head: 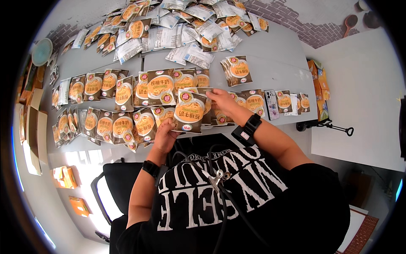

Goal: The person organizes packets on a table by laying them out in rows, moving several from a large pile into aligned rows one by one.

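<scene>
My left hand (166, 136) grips the lower left edge of a brown and orange food packet (189, 111), held above the front edge of the grey table (279, 62). My right hand (222, 101) is closed on the side of another such packet (207, 92), which lies partly behind the first. How many packets are between my hands, I cannot tell. To the left, packets (123, 127) stand or lean in two overlapping rows. More packets (253, 101) lie by my right forearm, beside a phone in a patterned case (271, 104).
A large heap of loose packets (165, 35), some with their white backs up, covers the far side. A small stack (238, 70) lies nearer. Open cardboard boxes (36, 127) stand at the left, orange boxes (319, 82) at the right. A black chair (122, 184) is at the lower left.
</scene>
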Available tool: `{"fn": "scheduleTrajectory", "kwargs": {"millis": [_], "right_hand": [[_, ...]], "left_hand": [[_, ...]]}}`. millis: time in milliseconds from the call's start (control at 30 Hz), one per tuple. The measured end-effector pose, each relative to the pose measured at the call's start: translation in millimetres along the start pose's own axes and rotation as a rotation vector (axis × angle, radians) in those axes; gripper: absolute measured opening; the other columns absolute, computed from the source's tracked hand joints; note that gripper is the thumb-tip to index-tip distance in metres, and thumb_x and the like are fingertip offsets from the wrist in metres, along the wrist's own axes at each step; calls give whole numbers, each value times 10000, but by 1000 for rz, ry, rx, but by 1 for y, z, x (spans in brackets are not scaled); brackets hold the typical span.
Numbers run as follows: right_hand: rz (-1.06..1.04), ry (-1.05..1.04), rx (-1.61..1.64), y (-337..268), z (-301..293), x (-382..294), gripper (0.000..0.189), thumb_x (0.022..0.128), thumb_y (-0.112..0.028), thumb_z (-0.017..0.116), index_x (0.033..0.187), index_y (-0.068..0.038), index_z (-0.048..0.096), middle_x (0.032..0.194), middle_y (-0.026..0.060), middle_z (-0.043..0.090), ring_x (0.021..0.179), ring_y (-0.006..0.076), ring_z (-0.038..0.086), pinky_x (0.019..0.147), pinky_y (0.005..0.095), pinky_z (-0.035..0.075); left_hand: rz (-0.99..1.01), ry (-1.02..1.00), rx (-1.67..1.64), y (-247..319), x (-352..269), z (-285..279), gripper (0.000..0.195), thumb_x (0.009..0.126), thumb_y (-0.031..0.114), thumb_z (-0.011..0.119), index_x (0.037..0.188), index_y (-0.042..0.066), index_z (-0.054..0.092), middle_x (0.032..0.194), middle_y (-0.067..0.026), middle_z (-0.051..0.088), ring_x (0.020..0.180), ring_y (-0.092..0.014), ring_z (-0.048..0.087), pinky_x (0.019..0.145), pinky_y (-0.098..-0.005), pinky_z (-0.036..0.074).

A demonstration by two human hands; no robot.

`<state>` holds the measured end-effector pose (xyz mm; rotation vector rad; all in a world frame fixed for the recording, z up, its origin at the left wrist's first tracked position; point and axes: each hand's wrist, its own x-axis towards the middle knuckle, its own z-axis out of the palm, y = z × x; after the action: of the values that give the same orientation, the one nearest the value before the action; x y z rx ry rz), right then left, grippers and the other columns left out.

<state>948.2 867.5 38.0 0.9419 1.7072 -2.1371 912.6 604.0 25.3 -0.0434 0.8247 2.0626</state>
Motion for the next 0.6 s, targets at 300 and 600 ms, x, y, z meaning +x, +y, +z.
{"fn": "scheduleTrajectory", "kwargs": {"millis": [300,600], "right_hand": [[16,123,-39,-20,-66,-32,277,940,-302,453,952,-51,572,883,33,605,747,121,598,643,277,504],[-290,224,-852,-18,-114,-26,271,858,-280,567,983,-41,592,815,94,651,742,210,612,699,312,476]], "left_hand": [[-253,-41,91,-22,34,44,108,888,77,517,788,76,477,877,-17,584,891,-137,583,853,-336,494],[-521,-74,1091,-8,55,53,263,924,234,497,821,-8,511,663,-89,605,538,-184,631,449,-253,491]]}}
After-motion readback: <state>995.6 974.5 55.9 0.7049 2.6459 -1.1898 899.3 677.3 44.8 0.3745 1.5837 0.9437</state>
